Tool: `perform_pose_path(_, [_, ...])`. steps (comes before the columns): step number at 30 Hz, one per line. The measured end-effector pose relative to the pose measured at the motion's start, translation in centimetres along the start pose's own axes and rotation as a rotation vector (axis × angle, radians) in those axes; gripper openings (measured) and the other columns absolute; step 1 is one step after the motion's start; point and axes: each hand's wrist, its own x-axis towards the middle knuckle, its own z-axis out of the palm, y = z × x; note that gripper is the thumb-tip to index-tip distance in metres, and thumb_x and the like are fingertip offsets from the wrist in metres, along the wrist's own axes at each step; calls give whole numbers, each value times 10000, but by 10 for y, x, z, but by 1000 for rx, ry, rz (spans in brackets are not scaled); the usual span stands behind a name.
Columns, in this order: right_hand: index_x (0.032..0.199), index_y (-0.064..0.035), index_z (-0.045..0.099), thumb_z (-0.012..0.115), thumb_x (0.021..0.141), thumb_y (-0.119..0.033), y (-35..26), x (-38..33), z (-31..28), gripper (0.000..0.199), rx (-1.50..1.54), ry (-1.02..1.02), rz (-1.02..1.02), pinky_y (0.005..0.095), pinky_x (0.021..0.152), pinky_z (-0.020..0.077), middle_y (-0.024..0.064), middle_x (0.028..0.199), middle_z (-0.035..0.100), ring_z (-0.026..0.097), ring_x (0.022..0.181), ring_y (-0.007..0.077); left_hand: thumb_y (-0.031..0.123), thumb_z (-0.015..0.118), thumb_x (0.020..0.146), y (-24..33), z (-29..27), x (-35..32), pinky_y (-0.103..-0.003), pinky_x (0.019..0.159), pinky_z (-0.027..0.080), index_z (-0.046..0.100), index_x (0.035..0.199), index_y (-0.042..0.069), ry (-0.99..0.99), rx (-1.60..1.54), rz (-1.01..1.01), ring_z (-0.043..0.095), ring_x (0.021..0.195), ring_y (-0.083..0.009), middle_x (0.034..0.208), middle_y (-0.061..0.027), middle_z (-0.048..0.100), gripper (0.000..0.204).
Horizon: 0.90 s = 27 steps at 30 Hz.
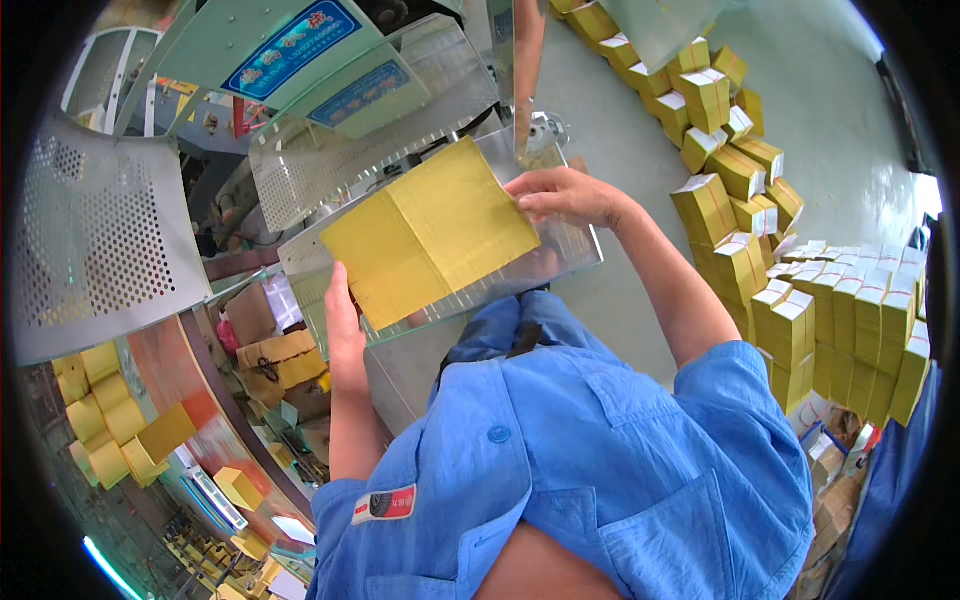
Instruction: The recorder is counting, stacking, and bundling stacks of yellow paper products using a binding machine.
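Observation:
A rectangular stack of yellow paper [432,236] with a crease down its middle lies tilted across the glass-edged work plate before me. Along its left edge my left hand [346,318] presses with fingers fairly straight, steadying the paper from that side. My right hand [572,196] grips the far right edge, its thumb and fingers bent around the corner. How many sheets are in the stack cannot be made out. Below the paper, part of the slotted metal plate [575,250] shows.
A green machine housing [215,75] with a clear guard [370,120] rises just beyond the paper. At the left stands a perforated metal panel [100,225]. Banded yellow paper bundles [738,205] are piled on the right floor, and yellow rolls [105,400] lie at lower left.

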Motion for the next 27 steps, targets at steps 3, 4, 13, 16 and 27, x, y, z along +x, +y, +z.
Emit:
perform_pose_path(3, [1305,-32,569,653,889,-371,4,0,2,543,3,-13,-34,324,929,465,108,1190,630,572,1103,181,463,438,1011,-6,-2,2,-330,932,462,538,1275,-29,54,-24,1,579,1103,-189,1236,-95,594,567])
perform_pose_path(4, [1302,-40,572,646,894,-356,6,0,4,521,36,14,-23,325,930,465,104,1188,630,573,1098,177,471,436,1010,-9,-3,3,-334,934,461,539,1272,-28,62,-69,6,576,1106,-191,1238,-98,592,573])
perform_pose_path(13, [1171,-15,612,621,914,-282,21,7,22,371,242,243,-157,308,1041,375,108,1308,553,519,1199,181,477,429,1011,-45,-8,15,-346,949,457,519,1286,-18,110,-214,55,562,1116,-206,1231,-92,582,573])
perform_pose_path(16, [1141,-13,610,588,943,-286,22,27,50,338,451,396,-208,323,1061,353,104,1354,514,477,1244,180,482,413,1013,-52,6,16,-349,966,447,501,1314,14,112,-368,70,553,1134,-212,1251,-84,569,563])
perform_pose_path(27, [1425,-2,412,445,1013,-259,-8,58,88,487,580,574,-342,313,1091,322,85,1418,473,429,1307,184,506,388,1010,-8,39,33,-351,1030,390,448,1378,63,-130,-566,76,502,1214,-205,1319,-60,529,579])
